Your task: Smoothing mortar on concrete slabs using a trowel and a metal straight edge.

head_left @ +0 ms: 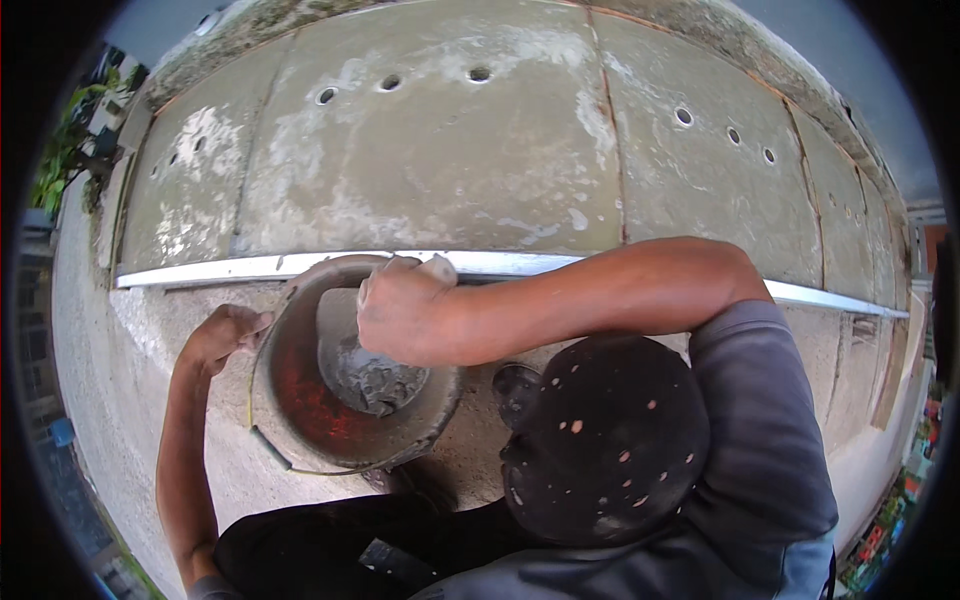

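Right grip point(405, 312) is clenched (contents hidden); left grip point(228, 335), hold unclear, should brace the round, grey-smeared bucket point(300, 400) at ten o'clock.

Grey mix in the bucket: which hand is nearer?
Right: the right hand is over the bucket, by the grey mix; the left hand is outside the bucket's left edge.

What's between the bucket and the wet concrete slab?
A long white strip along the near edge of the slab, partly hidden by the bucket; head view.
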`<action>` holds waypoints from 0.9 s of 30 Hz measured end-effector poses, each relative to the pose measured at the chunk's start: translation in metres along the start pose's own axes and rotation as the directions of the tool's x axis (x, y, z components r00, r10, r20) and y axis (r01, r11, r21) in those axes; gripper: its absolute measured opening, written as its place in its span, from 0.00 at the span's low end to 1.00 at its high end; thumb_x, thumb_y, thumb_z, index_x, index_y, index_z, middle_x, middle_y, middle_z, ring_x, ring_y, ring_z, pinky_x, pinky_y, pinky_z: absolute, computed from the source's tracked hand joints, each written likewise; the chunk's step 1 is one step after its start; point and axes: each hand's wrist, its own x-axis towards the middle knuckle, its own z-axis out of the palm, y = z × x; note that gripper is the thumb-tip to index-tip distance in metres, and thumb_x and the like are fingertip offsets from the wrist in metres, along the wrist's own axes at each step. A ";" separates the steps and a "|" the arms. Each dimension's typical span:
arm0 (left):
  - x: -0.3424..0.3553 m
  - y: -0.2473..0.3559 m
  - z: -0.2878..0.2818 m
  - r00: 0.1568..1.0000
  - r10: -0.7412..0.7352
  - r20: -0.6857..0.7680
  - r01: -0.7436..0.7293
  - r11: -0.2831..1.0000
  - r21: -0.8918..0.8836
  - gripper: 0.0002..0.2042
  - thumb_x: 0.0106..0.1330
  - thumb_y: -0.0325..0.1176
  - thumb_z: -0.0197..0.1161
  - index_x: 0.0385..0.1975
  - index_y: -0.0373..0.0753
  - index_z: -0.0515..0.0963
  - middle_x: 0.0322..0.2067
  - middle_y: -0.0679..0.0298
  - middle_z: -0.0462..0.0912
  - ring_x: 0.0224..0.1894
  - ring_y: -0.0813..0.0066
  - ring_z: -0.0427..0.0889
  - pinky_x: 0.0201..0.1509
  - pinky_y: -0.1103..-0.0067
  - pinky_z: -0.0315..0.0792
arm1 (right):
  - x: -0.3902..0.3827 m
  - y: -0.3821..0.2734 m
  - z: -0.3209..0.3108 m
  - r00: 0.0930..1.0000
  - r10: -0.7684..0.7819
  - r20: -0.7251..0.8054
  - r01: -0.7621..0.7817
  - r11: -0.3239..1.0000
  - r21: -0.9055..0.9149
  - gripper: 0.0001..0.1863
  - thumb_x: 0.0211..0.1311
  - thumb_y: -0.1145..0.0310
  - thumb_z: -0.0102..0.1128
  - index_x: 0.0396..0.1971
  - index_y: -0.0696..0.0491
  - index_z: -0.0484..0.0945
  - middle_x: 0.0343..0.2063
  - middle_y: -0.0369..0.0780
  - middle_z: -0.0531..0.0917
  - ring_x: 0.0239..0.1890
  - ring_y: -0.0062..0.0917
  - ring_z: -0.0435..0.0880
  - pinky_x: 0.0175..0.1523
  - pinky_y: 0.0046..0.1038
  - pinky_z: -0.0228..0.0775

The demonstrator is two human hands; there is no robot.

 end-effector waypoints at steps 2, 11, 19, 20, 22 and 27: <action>-0.004 0.010 0.007 0.999 0.046 0.025 -0.048 0.997 0.055 0.17 0.60 0.43 0.73 0.16 0.41 0.77 0.16 0.71 0.74 0.19 0.80 0.66 0.25 0.78 0.60 | 0.014 -0.014 0.015 0.999 -0.036 0.025 0.040 0.985 -0.168 0.08 0.51 0.69 0.62 0.24 0.56 0.86 0.26 0.43 0.87 0.29 0.35 0.87 0.28 0.39 0.76; -0.016 0.021 0.019 0.998 0.053 -0.039 -0.048 0.992 0.114 0.16 0.60 0.41 0.73 0.23 0.33 0.82 0.20 0.63 0.79 0.26 0.72 0.75 0.32 0.72 0.69 | 0.025 -0.030 0.045 0.964 0.114 0.242 -0.217 0.861 0.460 0.11 0.51 0.70 0.60 0.29 0.60 0.86 0.32 0.50 0.87 0.37 0.41 0.89 0.40 0.40 0.80; 0.002 -0.010 0.005 0.990 0.019 -0.139 -0.007 0.996 0.090 0.20 0.57 0.44 0.74 0.29 0.29 0.84 0.29 0.55 0.84 0.36 0.66 0.80 0.52 0.69 0.70 | 0.016 -0.031 0.035 0.914 0.288 0.284 -0.405 0.642 0.651 0.14 0.53 0.66 0.57 0.29 0.62 0.84 0.29 0.56 0.84 0.35 0.52 0.85 0.42 0.45 0.77; 0.004 -0.011 0.003 0.988 0.012 -0.151 0.001 0.996 0.084 0.20 0.57 0.44 0.74 0.29 0.29 0.84 0.29 0.55 0.84 0.36 0.66 0.80 0.52 0.69 0.70 | 0.014 -0.029 0.032 0.917 0.273 0.292 -0.400 0.631 0.665 0.13 0.53 0.66 0.57 0.28 0.61 0.84 0.28 0.56 0.84 0.34 0.51 0.85 0.41 0.45 0.76; 0.000 -0.004 0.002 0.997 -0.007 -0.078 0.022 0.981 0.191 0.20 0.57 0.45 0.74 0.32 0.28 0.84 0.30 0.55 0.84 0.35 0.65 0.79 0.49 0.69 0.71 | 0.010 -0.028 0.030 0.920 0.252 0.300 -0.392 0.616 0.683 0.13 0.52 0.65 0.57 0.28 0.60 0.84 0.27 0.55 0.84 0.32 0.50 0.85 0.39 0.46 0.75; 0.007 -0.011 -0.002 0.999 0.010 -0.036 -0.004 0.985 0.172 0.19 0.59 0.46 0.72 0.30 0.30 0.84 0.28 0.55 0.83 0.34 0.65 0.78 0.43 0.69 0.73 | -0.011 -0.015 0.018 0.920 0.216 0.327 -0.392 0.534 0.749 0.13 0.55 0.62 0.59 0.33 0.56 0.85 0.29 0.51 0.85 0.30 0.45 0.84 0.40 0.42 0.74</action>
